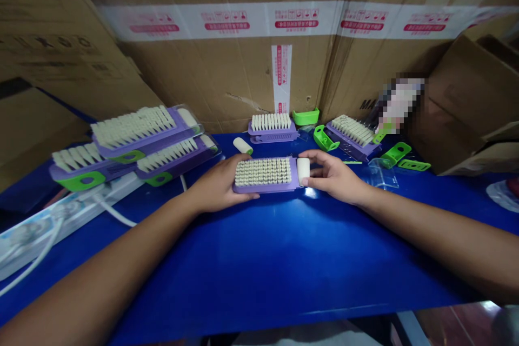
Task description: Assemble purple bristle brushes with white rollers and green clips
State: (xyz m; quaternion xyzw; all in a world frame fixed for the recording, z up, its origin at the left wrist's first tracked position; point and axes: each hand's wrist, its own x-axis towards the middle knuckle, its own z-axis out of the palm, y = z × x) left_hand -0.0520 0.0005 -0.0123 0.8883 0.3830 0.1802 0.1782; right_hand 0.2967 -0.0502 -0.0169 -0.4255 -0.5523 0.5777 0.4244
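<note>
A purple brush [263,174] with rows of pale bristles facing up is in the middle of the blue table. My left hand [217,184] is closed around its left end, thumb along the near side. My right hand [334,175] pinches a white roller [303,171] between thumb and fingers, upright against the brush's right end. I cannot tell whether the roller is fixed to the brush. Behind my left hand lies another white roller [242,145] with a green end.
Finished-looking purple brushes [135,132] are stacked at left by a white power strip [73,213] with cables. Behind are a brush [272,128], another brush [352,135], green end pieces [325,138] and clear plastic covers [381,173]. Cardboard boxes [227,70] wall the back.
</note>
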